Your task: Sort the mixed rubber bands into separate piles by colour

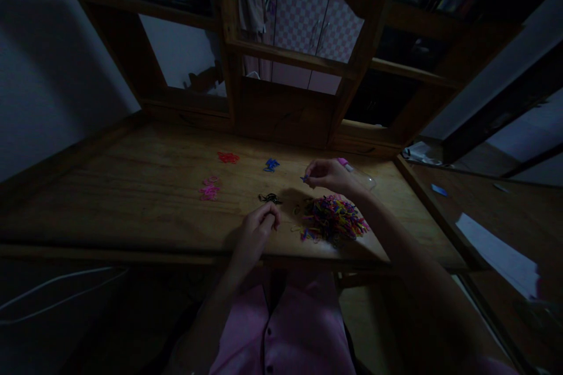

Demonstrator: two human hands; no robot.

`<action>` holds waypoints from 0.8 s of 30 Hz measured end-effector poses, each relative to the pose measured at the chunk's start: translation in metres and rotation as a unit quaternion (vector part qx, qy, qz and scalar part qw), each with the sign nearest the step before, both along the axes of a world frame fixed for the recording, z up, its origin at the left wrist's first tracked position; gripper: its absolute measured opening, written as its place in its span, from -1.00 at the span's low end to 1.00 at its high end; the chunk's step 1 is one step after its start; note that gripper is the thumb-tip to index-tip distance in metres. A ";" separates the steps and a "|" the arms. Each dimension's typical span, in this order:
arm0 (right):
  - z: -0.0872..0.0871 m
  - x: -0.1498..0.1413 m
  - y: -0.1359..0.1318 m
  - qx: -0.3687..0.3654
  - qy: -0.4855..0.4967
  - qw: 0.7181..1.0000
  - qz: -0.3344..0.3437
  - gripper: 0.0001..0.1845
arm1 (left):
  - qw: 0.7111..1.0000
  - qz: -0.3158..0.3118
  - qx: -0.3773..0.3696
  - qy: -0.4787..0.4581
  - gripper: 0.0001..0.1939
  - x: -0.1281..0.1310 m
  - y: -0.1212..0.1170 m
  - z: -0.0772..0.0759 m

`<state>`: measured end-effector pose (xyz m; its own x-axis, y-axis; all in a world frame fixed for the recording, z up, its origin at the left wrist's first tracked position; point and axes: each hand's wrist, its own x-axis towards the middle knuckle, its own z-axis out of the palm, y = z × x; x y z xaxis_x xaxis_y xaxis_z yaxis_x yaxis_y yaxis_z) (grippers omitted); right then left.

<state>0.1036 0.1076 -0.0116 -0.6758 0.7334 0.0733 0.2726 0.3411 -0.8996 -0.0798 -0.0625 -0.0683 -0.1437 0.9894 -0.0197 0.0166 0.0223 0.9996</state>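
A mixed heap of small coloured rubber bands lies on the wooden desk near its front edge. My right hand hovers just behind the heap, fingers pinched on a small blue band. My left hand rests near the front edge with its fingers curled together; what it holds, if anything, is hidden. Sorted little piles lie further out: black bands just beyond my left hand, blue bands, red bands and pink bands.
A clear plastic container with a pink cap lies behind my right hand. A wooden hutch with shelves rises at the desk's back. White paper lies on a side surface at right. A white cable hangs below left.
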 end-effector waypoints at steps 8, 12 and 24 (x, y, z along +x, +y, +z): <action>-0.008 -0.094 0.063 0.127 -0.175 0.974 -0.063 -0.90 | 1.000 0.021 0.013 0.013 -0.87 0.002 0.000 -0.001; -0.005 -0.105 0.067 0.162 -0.199 0.964 -0.076 -0.80 | 0.999 0.026 0.017 0.023 -0.88 0.002 -0.001 -0.001; 0.015 -0.004 0.016 0.214 -0.121 0.966 -0.082 -0.85 | 0.999 0.017 0.013 0.031 -0.86 0.002 -0.003 0.005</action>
<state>0.0994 0.1236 0.0038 -0.5892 0.7691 0.2476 0.5392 0.6025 -0.5885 -0.0777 -0.0655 -0.0636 -0.1764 0.9842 0.0169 0.0784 -0.0031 0.9969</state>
